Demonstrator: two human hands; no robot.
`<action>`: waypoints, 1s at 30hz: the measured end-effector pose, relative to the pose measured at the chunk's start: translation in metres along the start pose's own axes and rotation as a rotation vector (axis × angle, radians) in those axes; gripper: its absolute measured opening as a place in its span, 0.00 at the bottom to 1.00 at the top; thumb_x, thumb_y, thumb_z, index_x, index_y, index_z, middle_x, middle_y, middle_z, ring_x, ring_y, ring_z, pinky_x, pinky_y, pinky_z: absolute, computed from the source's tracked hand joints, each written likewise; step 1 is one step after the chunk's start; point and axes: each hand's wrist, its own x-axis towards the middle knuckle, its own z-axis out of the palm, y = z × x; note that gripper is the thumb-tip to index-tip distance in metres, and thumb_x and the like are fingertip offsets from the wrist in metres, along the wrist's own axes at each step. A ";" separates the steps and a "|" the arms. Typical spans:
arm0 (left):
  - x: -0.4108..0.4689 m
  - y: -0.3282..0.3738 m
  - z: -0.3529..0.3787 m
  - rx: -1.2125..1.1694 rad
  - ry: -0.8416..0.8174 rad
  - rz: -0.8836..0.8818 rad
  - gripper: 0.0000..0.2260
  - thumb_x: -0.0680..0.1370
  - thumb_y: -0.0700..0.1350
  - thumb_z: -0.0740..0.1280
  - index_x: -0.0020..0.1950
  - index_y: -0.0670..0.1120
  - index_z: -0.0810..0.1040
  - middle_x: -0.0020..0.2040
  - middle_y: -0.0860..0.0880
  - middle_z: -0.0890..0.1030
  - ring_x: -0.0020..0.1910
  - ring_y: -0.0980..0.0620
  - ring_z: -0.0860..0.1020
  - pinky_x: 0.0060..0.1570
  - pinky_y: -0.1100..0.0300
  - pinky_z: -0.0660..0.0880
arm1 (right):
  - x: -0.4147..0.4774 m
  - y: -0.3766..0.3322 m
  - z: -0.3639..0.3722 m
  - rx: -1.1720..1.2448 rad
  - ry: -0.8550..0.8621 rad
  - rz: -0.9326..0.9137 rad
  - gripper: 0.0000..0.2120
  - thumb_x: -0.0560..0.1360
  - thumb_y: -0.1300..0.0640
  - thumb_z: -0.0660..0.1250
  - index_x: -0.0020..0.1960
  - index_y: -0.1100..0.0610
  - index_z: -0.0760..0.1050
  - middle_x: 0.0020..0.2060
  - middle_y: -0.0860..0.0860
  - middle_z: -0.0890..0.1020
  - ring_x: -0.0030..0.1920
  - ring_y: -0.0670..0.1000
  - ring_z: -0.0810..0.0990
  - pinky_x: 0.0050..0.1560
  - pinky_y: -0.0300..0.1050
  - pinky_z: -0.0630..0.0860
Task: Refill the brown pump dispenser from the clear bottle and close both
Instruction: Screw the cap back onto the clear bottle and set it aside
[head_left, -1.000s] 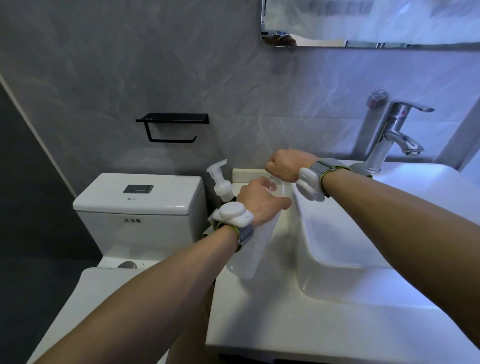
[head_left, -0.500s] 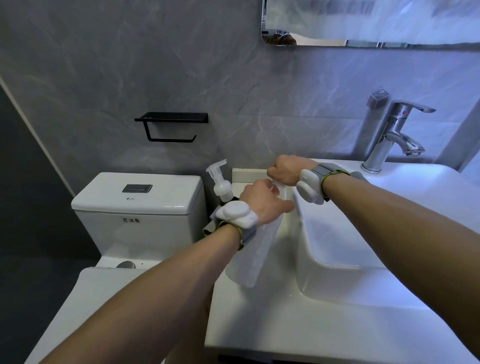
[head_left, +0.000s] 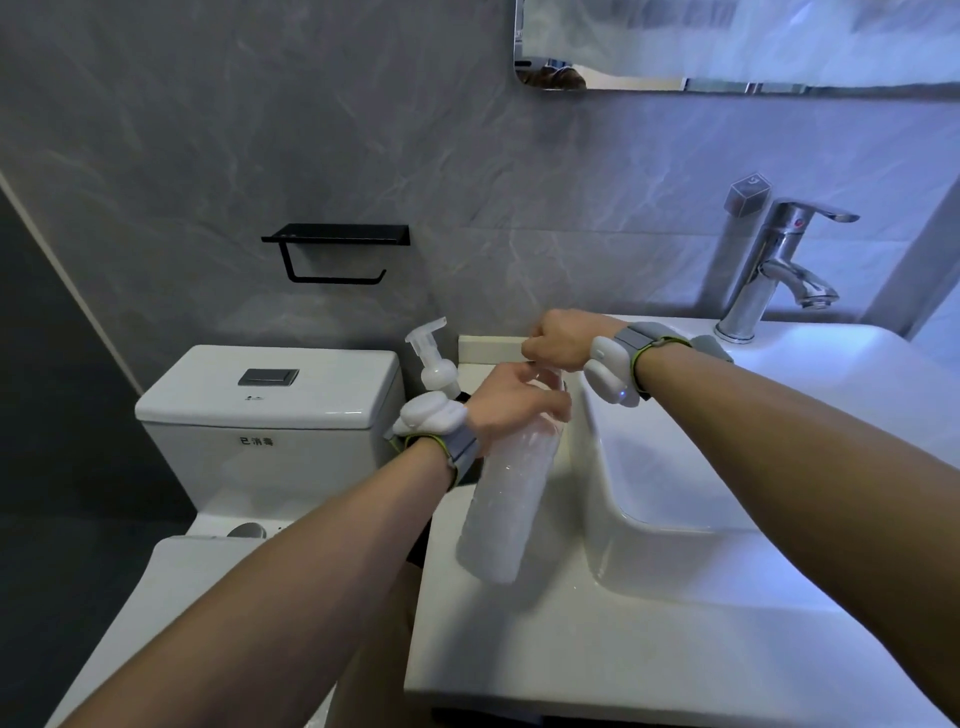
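Clear plastic, ribbed along its length: bottle (head_left: 506, 499) held at a slant, base toward the body and hanging just over the counter (head_left: 519, 649), whether touching it or clear of it hard to say. Wrapped around the shoulder of it, left hand (head_left: 514, 405), fingers curled tight, thumb side up. Directly beyond and a little above those knuckles, right hand (head_left: 558, 340), balled into a fist over the bottle's top; cap hidden inside the fist, so no telling whether it is on, loose or already off. Reads as the cap-twisting step, one hand bracing while the other turns. Opening or closing cannot be settled from this alone. Just to the far left of the left wrist, pump dispenser (head_left: 435, 364), upright against the wall, pale pump head seated on top, body mostly hidden behind the wristband, so fill level unknown. To the right of both hands, basin (head_left: 675, 467), close beside the bottle. Next move, if opening: finish the turn, lift the cap away, park it within reach, then free the pump head before any pouring. If closing: turn until snug, set the bottle upright. Either way, calls for a firm brace at the shoulder without squeezing the soft wall, since a squeeze with a loose cap would likely push liquid out.
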 end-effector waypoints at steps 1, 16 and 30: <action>0.001 0.001 0.003 0.106 0.065 0.004 0.07 0.65 0.39 0.72 0.36 0.48 0.77 0.36 0.50 0.79 0.39 0.48 0.78 0.43 0.59 0.74 | 0.001 0.000 0.001 -0.024 0.001 0.012 0.12 0.74 0.53 0.59 0.38 0.59 0.73 0.36 0.57 0.77 0.38 0.57 0.73 0.37 0.43 0.68; 0.001 0.002 0.021 0.376 0.407 0.119 0.17 0.66 0.55 0.71 0.52 0.52 0.79 0.45 0.54 0.82 0.48 0.50 0.81 0.44 0.60 0.74 | 0.010 0.007 -0.005 0.028 0.046 0.051 0.20 0.75 0.44 0.61 0.30 0.56 0.73 0.32 0.54 0.77 0.38 0.57 0.75 0.35 0.43 0.69; 0.021 0.006 0.020 0.297 0.370 0.145 0.27 0.69 0.54 0.71 0.64 0.49 0.69 0.58 0.47 0.76 0.56 0.46 0.76 0.47 0.56 0.74 | 0.040 0.012 -0.013 -0.051 0.333 0.031 0.13 0.70 0.46 0.66 0.45 0.56 0.77 0.41 0.56 0.81 0.42 0.59 0.78 0.38 0.44 0.71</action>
